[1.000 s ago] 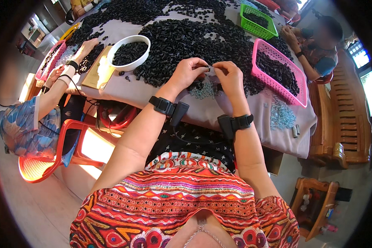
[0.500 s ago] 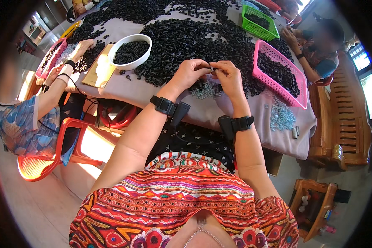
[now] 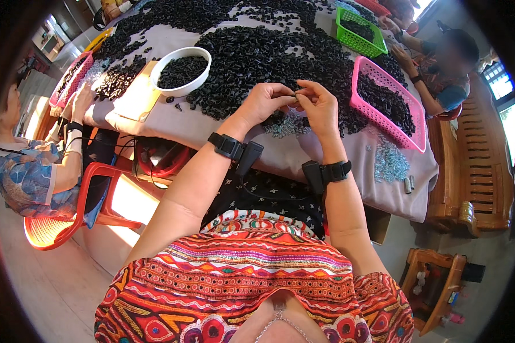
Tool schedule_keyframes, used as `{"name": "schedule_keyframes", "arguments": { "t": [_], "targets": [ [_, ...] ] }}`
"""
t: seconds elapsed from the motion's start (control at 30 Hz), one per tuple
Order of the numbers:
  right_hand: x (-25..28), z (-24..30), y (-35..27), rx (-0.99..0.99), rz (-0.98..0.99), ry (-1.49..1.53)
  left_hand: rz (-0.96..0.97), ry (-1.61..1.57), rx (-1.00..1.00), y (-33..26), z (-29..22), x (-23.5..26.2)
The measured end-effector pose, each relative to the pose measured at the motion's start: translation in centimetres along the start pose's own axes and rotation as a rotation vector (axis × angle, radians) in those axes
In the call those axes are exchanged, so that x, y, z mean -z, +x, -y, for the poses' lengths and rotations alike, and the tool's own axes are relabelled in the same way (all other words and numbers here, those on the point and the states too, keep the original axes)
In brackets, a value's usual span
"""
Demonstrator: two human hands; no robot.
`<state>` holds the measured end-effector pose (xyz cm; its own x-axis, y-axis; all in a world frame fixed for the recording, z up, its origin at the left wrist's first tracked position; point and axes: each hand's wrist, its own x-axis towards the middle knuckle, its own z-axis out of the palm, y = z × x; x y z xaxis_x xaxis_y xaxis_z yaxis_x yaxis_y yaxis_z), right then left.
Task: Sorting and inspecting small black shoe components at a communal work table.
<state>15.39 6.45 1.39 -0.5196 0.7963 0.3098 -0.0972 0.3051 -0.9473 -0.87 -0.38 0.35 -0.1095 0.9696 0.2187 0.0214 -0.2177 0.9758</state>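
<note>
— What has changed since a second ago?
— Little. From the head view, the left hand (image 3: pixel 267 102) and right hand (image 3: pixel 319 106) have stayed together over the table (image 3: pixel 171 123); the fingertips have drawn closer, pinching one small dark piece (image 3: pixel 295 96) between them, just above the edge of the black heap (image 3: pixel 257 51).
— How tight is the hold?
— Narrow: both hands close finger and thumb on that piece. Its shape is too small to tell.
— How far along does the work look?
— I judge early. The heap of small, matte black bits covers most of the cloth; the white bowl (image 3: pixel 181 71) and pink basket (image 3: pixel 386 103) are only part filled. A shiny, tangled cluster of little metal parts (image 3: pixel 285 127) lies just below the hands.
</note>
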Motion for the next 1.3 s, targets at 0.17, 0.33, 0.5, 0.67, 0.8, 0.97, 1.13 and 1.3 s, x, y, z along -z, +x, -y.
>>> {"name": "schedule_keyframes", "arguments": {
  "t": [0.17, 0.33, 0.5, 0.67, 0.8, 0.97, 1.13, 1.3],
  "targets": [
    [-0.5, 0.2, -0.2, 0.072, -0.064, -0.144, 0.046, 0.017, 0.074, 0.2, 0.2, 0.3],
    [-0.5, 0.2, -0.2, 0.094, -0.029, -0.22, 0.022, 0.011, 0.076, 0.3, 0.7, 0.1],
    [-1.0, 0.6, -0.4, 0.092, 0.025, -0.257, -0.08, -0.052, 0.091, 0.4, 0.5, 0.7],
    [-1.4, 1.3, 0.2, 0.286, 0.067, -0.846, -0.099, -0.143, 0.064, 0.5, 0.2, 0.4],
    [-2.1, 1.7, 1.1, 0.33, 0.082, -1.028, -0.141, -0.31, 0.114, 0.5, 0.1, 0.4],
    [-2.0, 1.2, 1.6, 0.411, 0.078, -1.021, -0.12, -0.184, 0.053, 0.6, 1.2, 0.8],
    [-1.1, 0.7, 1.4, 0.416, 0.004, -0.939, -0.106, 0.12, 0.029, 0.5, 0.6, 0.1],
    [-1.3, 0.6, 1.6, 0.436, 0.039, -0.898, -0.088, 0.196, 0.003, 0.5, 1.2, 0.7]
  ]
}}
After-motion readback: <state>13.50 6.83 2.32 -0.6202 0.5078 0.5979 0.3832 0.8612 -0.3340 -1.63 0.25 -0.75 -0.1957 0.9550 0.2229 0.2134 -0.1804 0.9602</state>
